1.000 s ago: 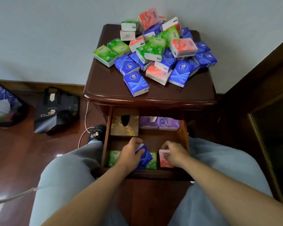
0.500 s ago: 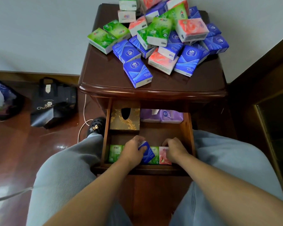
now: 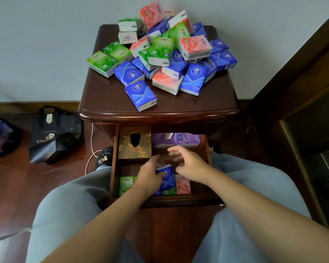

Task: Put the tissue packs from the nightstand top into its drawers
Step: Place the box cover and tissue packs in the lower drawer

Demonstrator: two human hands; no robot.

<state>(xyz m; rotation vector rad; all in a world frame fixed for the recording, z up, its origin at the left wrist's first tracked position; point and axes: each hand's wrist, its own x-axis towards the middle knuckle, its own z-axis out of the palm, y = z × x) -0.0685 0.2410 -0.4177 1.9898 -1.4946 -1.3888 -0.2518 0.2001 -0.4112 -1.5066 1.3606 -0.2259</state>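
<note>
Fingers of the left hand curled round a blue pack standing on end in the drawer, its long axis pointing away from the person, between the green packs to the fingers' left and the pink pack just to their right. Right hand hovered loose and spread, holding nothing, just right of that pack, with the heap of tissue packs well beyond both hands on the nightstand top. "Vinda" showed on the nearest blue packs; a black bag on the floor read "Cha…", the rest hidden.
</note>
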